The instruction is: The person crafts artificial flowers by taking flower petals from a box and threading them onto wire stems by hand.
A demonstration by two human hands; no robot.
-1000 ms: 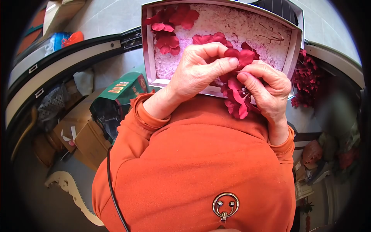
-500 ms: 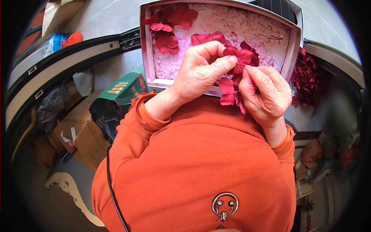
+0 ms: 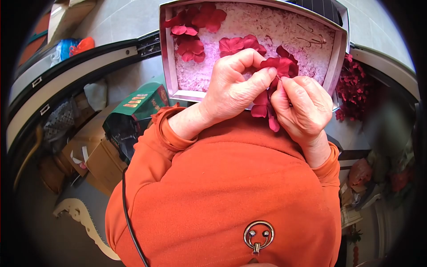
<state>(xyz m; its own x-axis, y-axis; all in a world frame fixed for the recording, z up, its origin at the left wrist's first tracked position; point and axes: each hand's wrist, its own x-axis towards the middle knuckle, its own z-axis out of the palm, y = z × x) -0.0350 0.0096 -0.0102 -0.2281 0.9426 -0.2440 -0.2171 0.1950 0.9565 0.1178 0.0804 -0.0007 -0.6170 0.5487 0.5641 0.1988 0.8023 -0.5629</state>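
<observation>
My left hand pinches a dark red cloth flower between thumb and forefinger. Close beside it, my right hand has its thumb and forefinger pressed together at the flower's base; a small stem tip seems to be between them. More red petals hang below, between the hands. Beneath the hands lies a shallow box with a pink and white speckled bottom. Inside it are loose red flowers at the upper left and the middle, and thin stems at the right.
A bunch of red flowers is right of the box. On the left stand a green bag and a cardboard box. A black cord runs down the orange top. A carved pale piece is at the lower left.
The held flower has turned and tilted, with its petals now bunched upward. Both hands have shifted slightly, and the hanging petals have moved a little to the left.
</observation>
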